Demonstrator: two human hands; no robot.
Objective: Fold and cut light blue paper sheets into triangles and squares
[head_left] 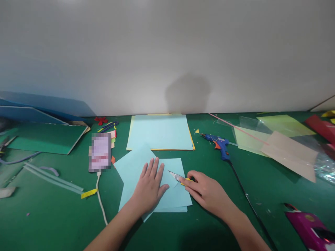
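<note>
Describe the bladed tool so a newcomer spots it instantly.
On the green table, find the light-blue sheets under the left hand. The right hand holds the bladed tool over them. Unlike the flat light-blue sheets around it, it is silver and sharply pointed, with yellow showing at the grip.

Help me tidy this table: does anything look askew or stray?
The light-blue sheets under the left hand lie at mismatched angles, unlike the neater stack by the wall. A yellow scrap lies loose near the glue gun.
</note>
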